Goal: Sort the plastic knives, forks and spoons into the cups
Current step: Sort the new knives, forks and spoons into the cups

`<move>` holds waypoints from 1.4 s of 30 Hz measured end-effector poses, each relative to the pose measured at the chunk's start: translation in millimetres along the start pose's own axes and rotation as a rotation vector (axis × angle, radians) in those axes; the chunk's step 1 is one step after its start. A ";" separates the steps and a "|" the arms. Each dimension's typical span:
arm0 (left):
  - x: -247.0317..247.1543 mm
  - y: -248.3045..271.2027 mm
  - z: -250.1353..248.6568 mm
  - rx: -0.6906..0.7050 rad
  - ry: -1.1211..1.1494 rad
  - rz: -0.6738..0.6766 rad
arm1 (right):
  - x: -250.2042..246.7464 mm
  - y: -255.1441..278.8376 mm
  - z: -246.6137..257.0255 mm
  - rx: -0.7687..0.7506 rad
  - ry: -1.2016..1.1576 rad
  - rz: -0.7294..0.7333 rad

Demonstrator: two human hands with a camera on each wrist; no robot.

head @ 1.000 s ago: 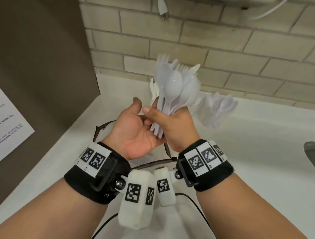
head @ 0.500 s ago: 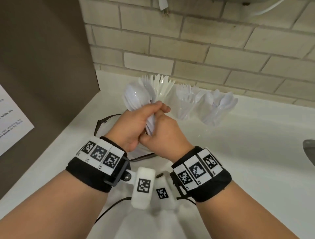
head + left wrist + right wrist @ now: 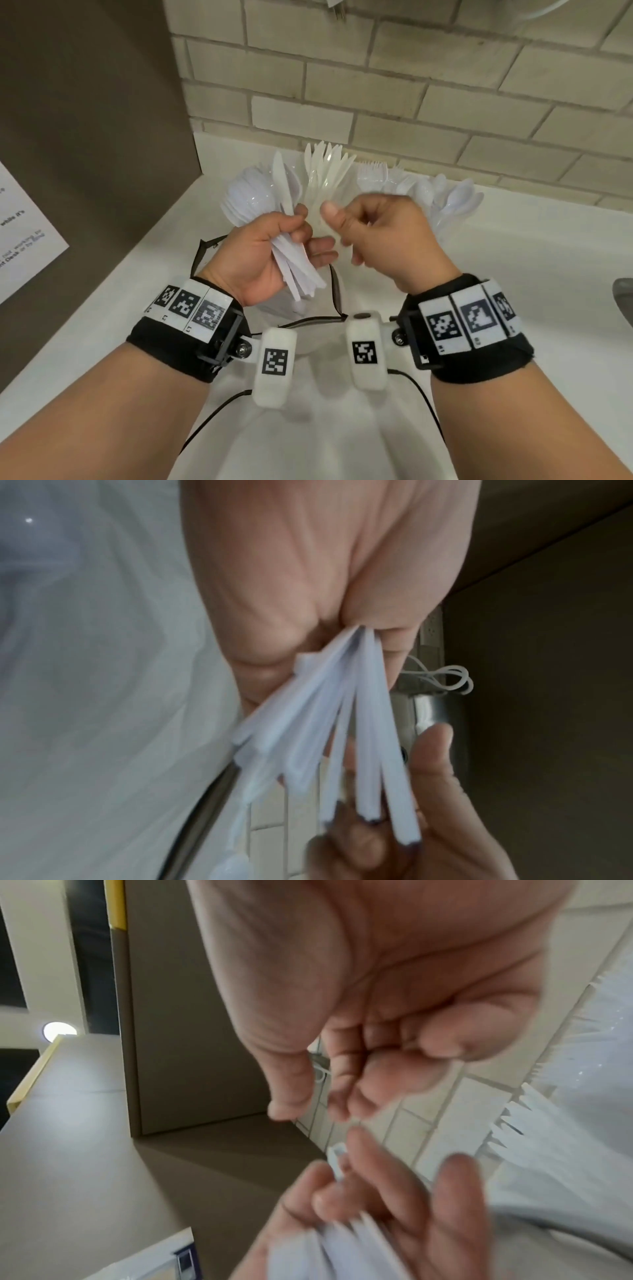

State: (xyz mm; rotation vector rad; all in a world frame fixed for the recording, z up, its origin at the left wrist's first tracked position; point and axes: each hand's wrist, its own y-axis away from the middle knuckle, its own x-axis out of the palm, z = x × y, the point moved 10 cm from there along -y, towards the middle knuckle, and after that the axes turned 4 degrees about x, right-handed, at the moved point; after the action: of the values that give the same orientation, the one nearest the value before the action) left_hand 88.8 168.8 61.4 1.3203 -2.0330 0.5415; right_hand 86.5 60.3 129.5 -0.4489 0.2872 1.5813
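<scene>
The left hand is curled round a bundle of white cutlery, thumb on top; the handles fan out below the palm toward the wrist, while spoon bowls and one knife blade rise beyond the knuckles. In the left wrist view the same handles splay from the crease of the palm. The right hand, just beside the left and nearly touching it at the fingertips, has its fingers loosely curled; whether thumb and forefinger pinch a utensil cannot be told, and the right wrist view is too blurred to settle it. Directly beyond the two hands stands a clear cup of knives; farther right, behind the right hand, a cup of forks and a cup of spoons are partly hidden by that hand. All stand on the white worktop against a brick wall. To the left of the left hand a brown panel carries a printed sheet; below the wrists run black cables. Compared with half a second earlier, the hands, then clasped together round the bundle, have drawn apart, the bundle remaining in the left. A second earlier the right hand held the bundle upright, spoon bowls high above both hands.
</scene>
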 end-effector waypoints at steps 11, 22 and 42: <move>12.4 4.0 33.9 -0.185 -0.172 0.092 | -10.3 -15.5 5.4 -0.010 0.119 -0.076; 5.2 3.6 32.7 -0.137 -0.149 -0.021 | -12.7 -19.5 1.4 0.026 0.168 -0.151; -44.6 9.3 -10.8 0.015 -0.131 -0.362 | -57.3 -160.1 4.9 -0.055 0.113 -0.409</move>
State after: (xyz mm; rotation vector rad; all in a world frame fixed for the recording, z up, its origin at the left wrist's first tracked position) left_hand 96.1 208.4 37.5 1.7233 -1.8297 0.3120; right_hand 246.1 21.8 173.9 -0.6005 0.2217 1.1685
